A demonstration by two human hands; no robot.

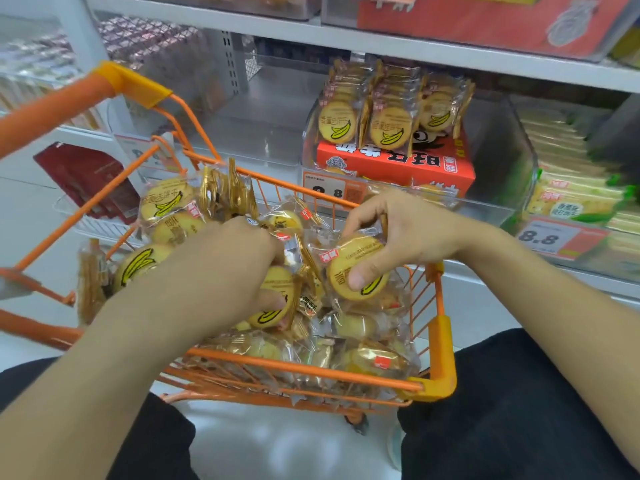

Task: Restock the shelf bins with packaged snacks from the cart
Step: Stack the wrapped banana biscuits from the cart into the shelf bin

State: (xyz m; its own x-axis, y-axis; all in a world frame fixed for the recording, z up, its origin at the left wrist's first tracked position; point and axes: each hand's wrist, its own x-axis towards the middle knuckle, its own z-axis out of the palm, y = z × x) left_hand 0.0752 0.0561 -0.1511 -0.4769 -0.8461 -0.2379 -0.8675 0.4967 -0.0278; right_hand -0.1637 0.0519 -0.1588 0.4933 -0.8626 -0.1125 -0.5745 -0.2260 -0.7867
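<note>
At the far left an orange cart handle (pixel 52 105) slanted up across the aisle, and behind it a dark red package (pixel 86 178) sat in a low wire rack. The orange wire cart (pixel 440 358) stood between the person's knees, heaped with clear-wrapped round biscuits printed with a yellow banana. Several of those packets (pixel 166 206) stood on edge against the cart's left side.

The left hand (pixel 228 268) was down in the heap, fingers curled around a biscuit packet (pixel 273 299) near the middle of the cart; the grip looked closed, though the fingertips were mostly hidden under the hand. Just beside it, the right hand (pixel 405 233) pinched another banana packet (pixel 360 268), thumb pressed on its printed face and fingers hooked over the top edge, held a little above the pile.

Behind the cart, on the lower shelf, a clear bin (pixel 498 150) held an orange-red carton (pixel 394 164) with three rows of the same banana biscuits (pixel 391 126) standing upright on top of it. A price tag reading 9.8 (pixel 327 192) was fixed to the bin's front. To the left of that bin another clear bin (pixel 263 109) showed mostly bare floor. Farther right lay stacked pale yellow cracker packs with green print (pixel 571 199), above a tag marked 8.8 (pixel 540 237).
</note>
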